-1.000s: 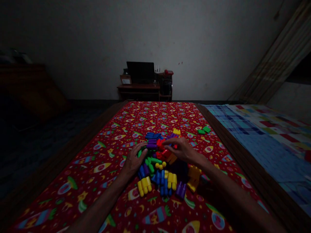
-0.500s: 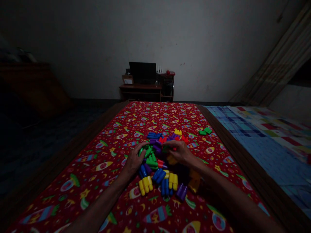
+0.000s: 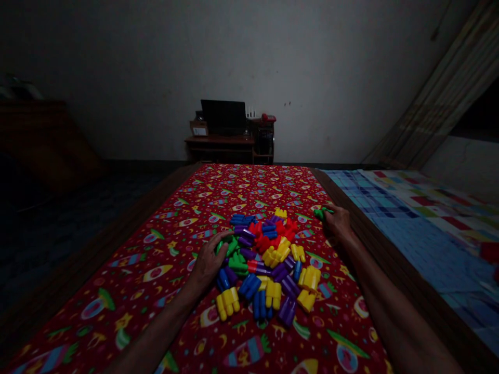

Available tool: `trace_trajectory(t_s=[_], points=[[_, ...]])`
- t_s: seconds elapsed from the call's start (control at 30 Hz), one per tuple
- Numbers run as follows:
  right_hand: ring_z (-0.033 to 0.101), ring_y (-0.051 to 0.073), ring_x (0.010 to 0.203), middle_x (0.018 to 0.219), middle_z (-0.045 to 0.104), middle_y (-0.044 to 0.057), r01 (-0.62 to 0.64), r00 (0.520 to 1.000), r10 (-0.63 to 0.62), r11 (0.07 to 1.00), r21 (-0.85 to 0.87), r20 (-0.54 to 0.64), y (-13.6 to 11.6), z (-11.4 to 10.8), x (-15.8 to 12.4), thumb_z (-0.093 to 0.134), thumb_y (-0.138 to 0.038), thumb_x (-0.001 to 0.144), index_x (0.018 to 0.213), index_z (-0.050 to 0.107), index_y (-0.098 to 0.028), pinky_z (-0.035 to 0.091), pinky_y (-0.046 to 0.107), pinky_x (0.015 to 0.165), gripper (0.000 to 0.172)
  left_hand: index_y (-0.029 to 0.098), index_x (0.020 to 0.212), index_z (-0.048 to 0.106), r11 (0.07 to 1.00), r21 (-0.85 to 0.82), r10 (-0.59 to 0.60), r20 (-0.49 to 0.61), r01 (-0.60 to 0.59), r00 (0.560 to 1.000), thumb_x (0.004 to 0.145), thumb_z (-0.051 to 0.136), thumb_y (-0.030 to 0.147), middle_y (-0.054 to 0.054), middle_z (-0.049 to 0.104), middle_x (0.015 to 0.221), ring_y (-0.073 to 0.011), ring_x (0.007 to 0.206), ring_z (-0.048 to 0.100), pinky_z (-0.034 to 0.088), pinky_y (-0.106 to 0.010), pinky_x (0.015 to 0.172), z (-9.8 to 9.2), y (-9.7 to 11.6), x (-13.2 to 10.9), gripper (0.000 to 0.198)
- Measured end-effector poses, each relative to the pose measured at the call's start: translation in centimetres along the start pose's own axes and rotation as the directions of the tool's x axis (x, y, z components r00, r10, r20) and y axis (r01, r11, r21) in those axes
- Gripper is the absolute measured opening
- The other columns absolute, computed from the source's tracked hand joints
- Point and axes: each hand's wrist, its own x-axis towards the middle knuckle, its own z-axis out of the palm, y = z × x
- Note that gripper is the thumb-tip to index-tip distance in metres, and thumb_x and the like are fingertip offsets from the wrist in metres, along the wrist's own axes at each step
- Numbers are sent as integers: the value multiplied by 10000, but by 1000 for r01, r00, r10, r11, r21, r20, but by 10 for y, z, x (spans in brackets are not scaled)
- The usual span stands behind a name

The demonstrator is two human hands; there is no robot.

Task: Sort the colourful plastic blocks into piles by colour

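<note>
A pile of chunky plastic building blocks in green, blue, purple, red and yellow lies on a red patterned cloth [image 3: 171, 270]. At the pile's left side, my left hand [image 3: 208, 257] curls its fingers and thumb around a green block [image 3: 221, 246]. More green blocks [image 3: 237, 264] lie right beside it. Away from the pile, at the cloth's right side, my right hand [image 3: 338, 221] is closed on a green block [image 3: 321, 213]. My fingers partly hide the green pieces there. Yellow blocks [image 3: 310, 279] and purple blocks [image 3: 288, 310] make up the pile's near right part.
Beyond the cloth's far end stands a small desk [image 3: 222, 140] with a dark monitor [image 3: 223, 117] and a red telephone [image 3: 268, 118]. A bed with a blue checked sheet [image 3: 374, 208] adjoins on the right. A wooden cabinet [image 3: 42, 140] stands at the left.
My right hand has moved from above the pile to the green blocks at the right, uncovering red, yellow and purple blocks. My left hand stays at the green blocks. The view has shifted slightly.
</note>
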Motion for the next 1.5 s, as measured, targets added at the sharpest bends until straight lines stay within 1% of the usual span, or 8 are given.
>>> trace_trajectory(t_s=[0.23,0.4,0.43,0.67,0.9,1.1,1.3,1.5], points=[[694,213,841,955,752,79,199,950,-268,914,355,157,-92,1,-28,520,-235,842,960,743,-196,543,329,764,255,174,1127,656,1000,14,7,1,-7,1000,832,425,417,-96,678,1182,-267,1100,613,456,-427,1005,0,-1,1,447],[645,174,867,946,710,64,578,405,-775,628,522,485,-166,20,-108,540,-296,919,1010,669,-184,499,285,773,193,170,1128,654,1000,-25,-12,-12,12,1000,863,399,444,-101,684,1160,-261,1075,624,478,-420,973,0,0,-1,459],[618,202,963,990,694,83,650,374,-787,600,466,491,-173,24,-121,555,-301,915,997,655,-179,484,317,833,178,170,1133,650,999,-46,-23,-14,22,1000,878,379,448,-99,686,1153,-258,1068,628,484,-417,963,1,0,-1,464],[569,180,814,832,654,73,683,453,-714,663,308,533,-172,37,-130,538,-185,894,802,611,-157,438,289,736,121,158,1174,622,989,-142,-54,-15,51,998,932,308,474,-111,675,1168,-255,1120,608,461,-425,993,3,-2,-3,507],[644,150,750,875,715,42,394,761,-581,768,505,289,-152,25,-86,512,-305,917,1010,669,-179,464,242,673,221,173,1152,624,994,-98,-51,-20,49,999,910,373,441,-105,681,1148,-262,1062,630,490,-425,942,2,1,-4,440],[648,246,860,936,715,166,367,930,-367,930,4,-2,-77,1,-18,537,-266,855,971,687,-107,485,355,783,247,187,1146,610,997,-7,75,-86,-76,993,824,491,389,-115,625,1233,-269,1192,560,429,-444,1045,6,-10,2,398],[621,291,944,995,695,196,167,986,-160,914,-369,49,-5,3,-8,492,-210,843,864,698,-115,475,406,812,228,182,1222,555,998,35,55,-56,-53,997,748,599,375,-126,610,1245,-279,1155,582,468,-461,1005,8,-9,2,514],[635,275,980,1023,709,162,357,933,-359,933,-48,-36,-40,10,-15,499,-243,862,1020,687,-151,487,438,888,262,209,1189,579,993,-82,-95,-112,86,989,777,609,395,-64,714,1033,-244,928,683,555,-398,851,4,-1,-2,453]])
